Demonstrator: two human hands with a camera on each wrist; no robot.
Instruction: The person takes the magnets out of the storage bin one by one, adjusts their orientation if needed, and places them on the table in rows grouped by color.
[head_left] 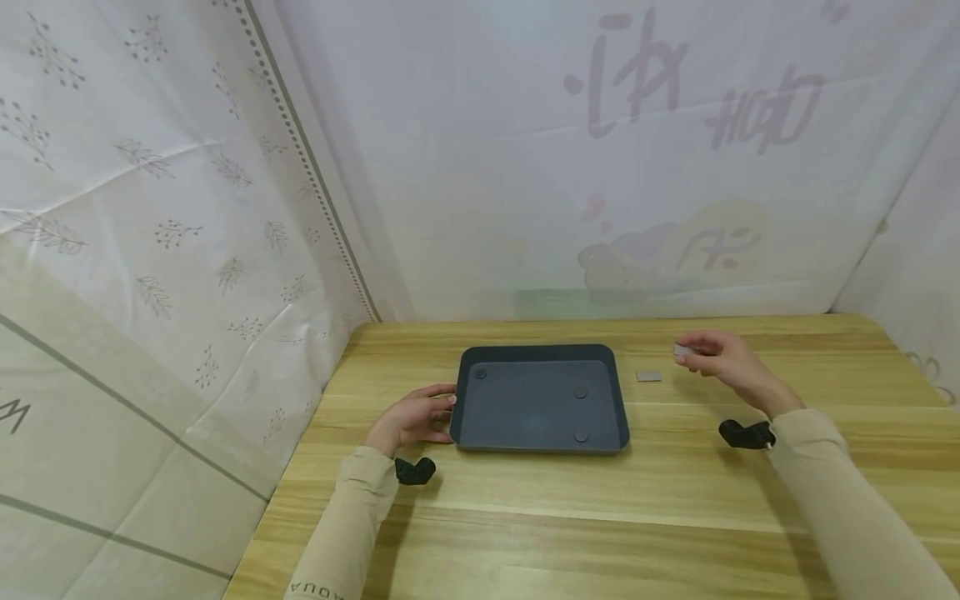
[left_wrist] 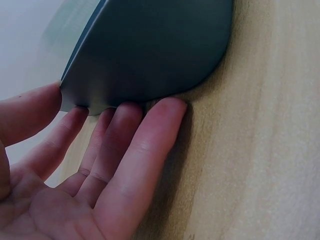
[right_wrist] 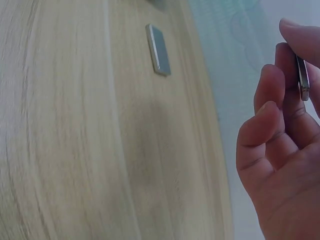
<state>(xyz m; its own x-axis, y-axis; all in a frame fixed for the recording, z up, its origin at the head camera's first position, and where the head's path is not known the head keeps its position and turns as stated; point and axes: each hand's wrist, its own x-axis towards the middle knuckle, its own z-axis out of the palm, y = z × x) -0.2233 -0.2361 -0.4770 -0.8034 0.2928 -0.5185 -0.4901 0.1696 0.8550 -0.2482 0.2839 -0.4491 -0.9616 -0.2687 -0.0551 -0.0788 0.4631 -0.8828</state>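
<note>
A dark grey rectangular tray (head_left: 542, 353) lies flat on the wooden table. My left hand (head_left: 420, 412) rests against its left edge, straight fingers (left_wrist: 150, 135) touching the tray's outer wall (left_wrist: 150, 50). My right hand (head_left: 716, 354) hovers to the right of the tray and pinches a small flat grey metal piece (head_left: 681, 350) between thumb and fingertips; that piece (right_wrist: 302, 80) shows edge-on in the right wrist view. A second flat grey metal piece (head_left: 648, 377) lies on the table just right of the tray, and the same piece (right_wrist: 159, 50) lies below the right hand.
Inside the tray lie three small dark round discs, one at the far left (head_left: 481, 374) and two on the right (head_left: 581, 392). White patterned sheets close off the table at the back and on both sides. The wooden table (head_left: 600, 517) stretches towards me.
</note>
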